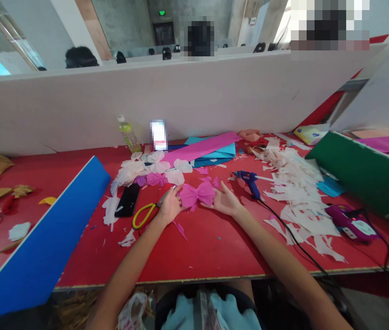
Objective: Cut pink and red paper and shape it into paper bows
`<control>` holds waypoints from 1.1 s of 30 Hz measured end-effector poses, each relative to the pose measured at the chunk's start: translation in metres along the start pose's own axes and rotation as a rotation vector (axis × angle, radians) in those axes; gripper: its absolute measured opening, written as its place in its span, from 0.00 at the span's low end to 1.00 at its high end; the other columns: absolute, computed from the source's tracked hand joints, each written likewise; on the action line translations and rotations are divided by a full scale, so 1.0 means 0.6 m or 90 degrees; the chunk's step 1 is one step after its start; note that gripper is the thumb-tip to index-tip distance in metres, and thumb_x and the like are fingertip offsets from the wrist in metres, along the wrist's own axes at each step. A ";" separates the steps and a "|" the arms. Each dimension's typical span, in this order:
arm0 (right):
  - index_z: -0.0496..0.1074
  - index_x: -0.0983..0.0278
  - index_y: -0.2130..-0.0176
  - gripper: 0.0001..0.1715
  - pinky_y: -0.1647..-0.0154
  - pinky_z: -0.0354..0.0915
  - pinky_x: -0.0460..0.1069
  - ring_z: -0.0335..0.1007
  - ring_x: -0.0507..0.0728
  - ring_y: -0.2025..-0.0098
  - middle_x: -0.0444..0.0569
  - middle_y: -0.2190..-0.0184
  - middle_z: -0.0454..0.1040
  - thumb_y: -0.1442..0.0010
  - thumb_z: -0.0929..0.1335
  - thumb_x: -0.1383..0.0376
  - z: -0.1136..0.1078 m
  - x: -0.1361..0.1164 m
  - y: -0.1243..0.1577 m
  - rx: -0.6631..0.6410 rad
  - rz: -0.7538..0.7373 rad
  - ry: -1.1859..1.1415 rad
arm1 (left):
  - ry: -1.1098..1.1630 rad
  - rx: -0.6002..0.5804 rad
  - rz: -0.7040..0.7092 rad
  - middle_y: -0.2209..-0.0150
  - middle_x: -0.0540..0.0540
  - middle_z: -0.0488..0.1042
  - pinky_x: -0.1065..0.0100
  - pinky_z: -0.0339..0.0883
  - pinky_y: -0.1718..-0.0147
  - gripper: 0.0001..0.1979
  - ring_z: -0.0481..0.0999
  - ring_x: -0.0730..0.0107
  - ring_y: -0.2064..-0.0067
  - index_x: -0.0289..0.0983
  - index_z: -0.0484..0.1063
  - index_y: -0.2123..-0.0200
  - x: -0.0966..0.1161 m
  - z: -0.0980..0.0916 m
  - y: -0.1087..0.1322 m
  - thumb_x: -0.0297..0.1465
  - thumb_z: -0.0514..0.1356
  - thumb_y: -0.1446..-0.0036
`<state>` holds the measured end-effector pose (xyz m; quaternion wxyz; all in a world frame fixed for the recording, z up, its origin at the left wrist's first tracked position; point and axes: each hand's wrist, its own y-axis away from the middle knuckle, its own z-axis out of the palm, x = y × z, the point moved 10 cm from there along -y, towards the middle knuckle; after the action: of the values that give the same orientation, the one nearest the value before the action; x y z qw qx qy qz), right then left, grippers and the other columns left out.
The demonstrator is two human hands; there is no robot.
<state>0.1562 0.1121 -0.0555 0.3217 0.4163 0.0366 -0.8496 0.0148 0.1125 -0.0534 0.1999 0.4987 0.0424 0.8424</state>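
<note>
Your left fingers [175, 196] lie close together against the left lobe of one pink crepe-paper bow [197, 194], and your right fingers [216, 200] fan narrowly against its right lobe. You cannot tell whether either set is gripping or only pressing. The bow sits flat on the red worktable [215, 256], between your two hands: your left hand [170, 206] at its 9 o'clock, your right hand [225, 200] at its 3 o'clock.

At 9 o'clock from your left hand lies one pair of yellow-handled scissors [144, 215], and just past them one black smartphone [128, 200]. At 11 o'clock from the bow is a cluster of at least three pale pink paper bows [158, 162], with a magenta paper bow [156, 179] at its near edge. Beyond them stand one plastic bottle [128, 135] and one upright phone [158, 135], its screen blurred.

At 2 o'clock from your right hand lies one blue glue gun [249, 182]. One large pile of pale paper scraps [297, 197] spreads at 3 o'clock, and one blue board [43, 233] leans at far 9 o'clock.
</note>
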 end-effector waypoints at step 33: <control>0.75 0.63 0.73 0.17 0.64 0.65 0.50 0.71 0.55 0.71 0.44 0.75 0.76 0.64 0.77 0.59 -0.019 -0.007 0.023 0.306 -0.209 0.070 | -0.115 -0.004 0.198 0.56 0.41 0.74 0.58 0.66 0.52 0.32 0.74 0.59 0.54 0.36 0.67 0.53 0.005 0.048 0.018 0.49 0.65 0.59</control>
<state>0.1740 0.1071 -0.0568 0.0699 0.5143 -0.0816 -0.8508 0.0351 0.0999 -0.0338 0.0721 0.5721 -0.0561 0.8151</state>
